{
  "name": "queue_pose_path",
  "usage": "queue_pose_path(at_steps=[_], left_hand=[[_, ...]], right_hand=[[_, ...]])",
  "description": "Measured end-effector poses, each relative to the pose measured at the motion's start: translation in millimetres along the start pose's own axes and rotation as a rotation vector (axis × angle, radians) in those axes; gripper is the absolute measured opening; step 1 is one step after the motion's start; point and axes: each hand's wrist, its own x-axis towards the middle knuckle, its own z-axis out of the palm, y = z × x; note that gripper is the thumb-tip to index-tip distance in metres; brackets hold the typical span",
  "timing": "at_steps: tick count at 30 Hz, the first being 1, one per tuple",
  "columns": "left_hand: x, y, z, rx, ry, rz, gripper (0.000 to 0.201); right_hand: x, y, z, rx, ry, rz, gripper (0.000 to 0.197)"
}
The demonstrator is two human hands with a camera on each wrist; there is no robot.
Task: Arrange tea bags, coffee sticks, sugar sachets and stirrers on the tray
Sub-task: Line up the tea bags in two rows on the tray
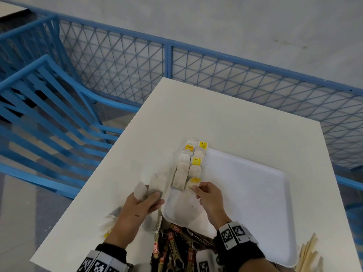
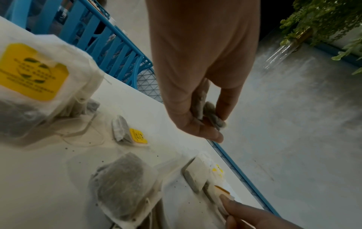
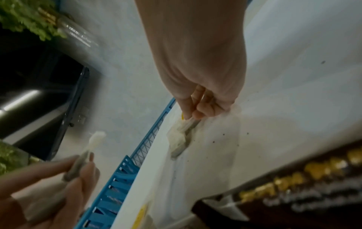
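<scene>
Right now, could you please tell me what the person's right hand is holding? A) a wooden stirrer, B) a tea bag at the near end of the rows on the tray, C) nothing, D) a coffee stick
B: the right hand pinches a tea bag with a yellow tag at the near end of the rows on the white tray.
</scene>
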Motion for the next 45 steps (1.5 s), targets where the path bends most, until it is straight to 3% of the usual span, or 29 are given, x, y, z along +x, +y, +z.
queue_pose_path(at_steps=[9, 14, 16, 20, 23, 25, 30, 34, 36, 38, 41, 43, 45], left_hand=[[-1, 2, 0, 0.019, -0.007, 0.022, 0.03], [-1, 2, 4, 0.059, 0.0, 0.034, 0.038], [1, 1, 6, 0.081, -0.001, 0.031, 0.037], [4, -1, 8, 0.13, -0.049, 0.04, 0.021], [6, -2, 12, 0.154, -0.107, 0.03, 0.021], [9, -2, 14, 0.115, -0.115, -0.02, 0.028], [20, -7, 7, -0.046, -0.157, -0.127, 0.077], [24, -6, 4, -0.024, -0.17, -0.113, 0.052], [26, -6, 5, 0.191, -0.172, -0.088, 0.042], [31, -7, 8, 0.38, -0.162, -0.07, 0.045], [40, -6, 20, 0.585, -0.119, -0.05, 0.008], [46, -8, 24, 0.644, -0.173, 0.008, 0.002], [51, -9, 27, 0.664, -0.227, 0.023, 0.018]], right_hand=[[11, 3, 4, -0.243, 0.041, -0.115, 0.02], [4, -2, 9, -0.271, 0.097, -0.277, 0.021], [-8, -11, 12, -0.265, 0.0, -0.311, 0.015], [-35, -32, 17, -0.093, -0.409, -0.222, 0.025], [-39, -31, 17, -0.084, -0.532, -0.178, 0.019], [-38, -28, 15, -0.054, -0.528, -0.145, 0.023], [-33, -24, 5, 0.165, -0.481, -0.017, 0.012], [-25, -18, -13, 0.311, -0.325, 0.048, 0.004], [-20, -13, -23, 0.342, -0.259, 0.077, 0.014], [-16, -10, -30, 0.341, -0.218, 0.094, 0.018], [-13, -6, -34, 0.298, -0.185, 0.086, 0.012], [-14, -5, -34, 0.226, -0.166, 0.068, 0.005], [-14, -5, -31, 0.114, -0.147, 0.039, 0.004]])
